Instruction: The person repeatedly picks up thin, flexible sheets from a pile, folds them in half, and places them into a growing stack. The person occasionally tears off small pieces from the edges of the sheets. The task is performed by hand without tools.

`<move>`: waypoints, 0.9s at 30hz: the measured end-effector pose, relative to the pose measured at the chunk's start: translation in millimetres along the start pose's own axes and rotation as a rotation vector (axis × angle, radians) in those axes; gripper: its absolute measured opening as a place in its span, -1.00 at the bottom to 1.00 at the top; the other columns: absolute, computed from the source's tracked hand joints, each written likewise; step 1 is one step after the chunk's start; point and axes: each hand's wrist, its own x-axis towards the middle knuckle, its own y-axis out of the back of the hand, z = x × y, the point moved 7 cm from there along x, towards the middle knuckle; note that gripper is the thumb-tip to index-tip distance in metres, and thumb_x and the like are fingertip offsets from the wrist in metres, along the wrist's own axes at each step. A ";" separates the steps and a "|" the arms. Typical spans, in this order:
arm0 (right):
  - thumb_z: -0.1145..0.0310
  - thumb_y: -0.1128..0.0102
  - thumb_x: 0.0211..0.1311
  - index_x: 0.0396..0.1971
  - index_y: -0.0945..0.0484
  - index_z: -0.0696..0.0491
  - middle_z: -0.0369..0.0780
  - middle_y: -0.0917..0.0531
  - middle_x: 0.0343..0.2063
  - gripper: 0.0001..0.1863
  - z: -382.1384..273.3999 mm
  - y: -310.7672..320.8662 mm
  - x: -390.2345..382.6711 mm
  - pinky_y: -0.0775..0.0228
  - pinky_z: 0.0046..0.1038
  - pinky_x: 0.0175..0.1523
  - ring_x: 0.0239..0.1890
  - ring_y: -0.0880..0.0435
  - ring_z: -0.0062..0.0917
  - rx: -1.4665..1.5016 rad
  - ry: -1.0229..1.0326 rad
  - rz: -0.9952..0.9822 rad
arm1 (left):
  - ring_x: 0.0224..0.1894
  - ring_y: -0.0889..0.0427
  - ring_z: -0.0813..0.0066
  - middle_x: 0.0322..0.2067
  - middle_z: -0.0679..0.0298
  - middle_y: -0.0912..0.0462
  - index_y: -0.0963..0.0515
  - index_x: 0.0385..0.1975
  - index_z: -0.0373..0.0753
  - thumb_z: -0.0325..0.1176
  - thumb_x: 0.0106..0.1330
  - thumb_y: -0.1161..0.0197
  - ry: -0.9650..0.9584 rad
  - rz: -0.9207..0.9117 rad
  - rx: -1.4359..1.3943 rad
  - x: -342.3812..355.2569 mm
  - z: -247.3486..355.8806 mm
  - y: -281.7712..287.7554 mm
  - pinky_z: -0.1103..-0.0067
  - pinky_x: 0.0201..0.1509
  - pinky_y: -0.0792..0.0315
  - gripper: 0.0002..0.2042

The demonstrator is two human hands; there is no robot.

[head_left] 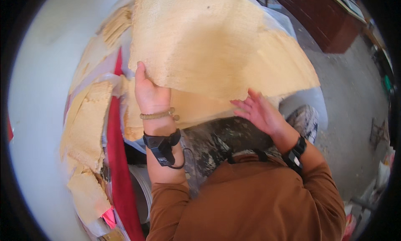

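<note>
- Left hand (151,90): partly closed, thumb up along the near-left edge of a thin, pale yellow, rough-textured flexible sheet (196,36). Its fingers are hidden behind; reads as a light pinch grip.
- Right hand (261,111): open, fingers loosely spread, apparently holding nothing. Fingertips lie just beside the sheet's near edge; contact cannot be confirmed.
- Sheet position: ahead of both hands, spanning the gap between them, its far end beyond view.
- Beyond the right hand: a flat layer of similar pale yellow sheets (290,63), partly under the held one, over translucent plastic film (317,103).
- Left of the left hand: a long red fabric strip (119,157), then a ragged pile of folded pale yellow pieces (88,124).
- Risk, tearing: the edge looks thin and uneven; an off-centre pull from the left hand alone could split it near the thumb.
- Risk, sagging or folding: with the right hand free, the near-right portion seems poorly supported and may crease.
- Risk, sticking: contact with the layer beneath might drag that along.
- Risk, snagging: the black cord loop (184,159) behind the left hand could catch a loose edge.
</note>
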 end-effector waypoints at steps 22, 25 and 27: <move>0.45 -0.30 0.29 -0.04 -0.50 0.10 -0.08 -0.72 -0.16 -0.72 -111.7 19.9 -20.4 -0.73 -0.11 0.00 -0.31 -0.81 -0.30 -0.072 0.034 0.460 | 0.37 -0.47 0.19 0.26 0.00 -0.56 -0.44 0.32 -0.37 -0.33 0.41 -0.32 -0.716 -0.346 1.525 -43.5 -43.8 -13.4 0.44 0.46 -0.28 -0.49; 0.40 -0.25 0.33 -0.12 -0.52 0.12 -0.09 -0.76 -0.33 -0.80 -117.4 19.3 -12.8 -0.74 -0.15 -0.03 -0.31 -0.82 -0.33 -0.101 -0.040 0.394 | 0.33 -0.52 0.06 0.19 0.12 -0.64 -0.64 0.13 -0.20 -0.37 0.36 -0.36 -0.515 -0.801 1.309 -73.1 -82.3 -41.0 0.32 0.39 -0.37 -0.65; 0.38 -0.24 0.33 -0.14 -0.54 0.12 -0.10 -0.76 -0.37 -0.81 -119.7 18.2 -9.4 -0.74 -0.17 -0.03 -0.30 -0.82 -0.33 -0.088 -0.068 0.360 | 0.33 -0.52 0.08 0.17 0.12 -0.65 -0.64 0.11 -0.18 -0.36 0.33 -0.39 -0.603 -0.935 1.386 -86.1 -95.2 -54.1 0.33 0.37 -0.39 -0.65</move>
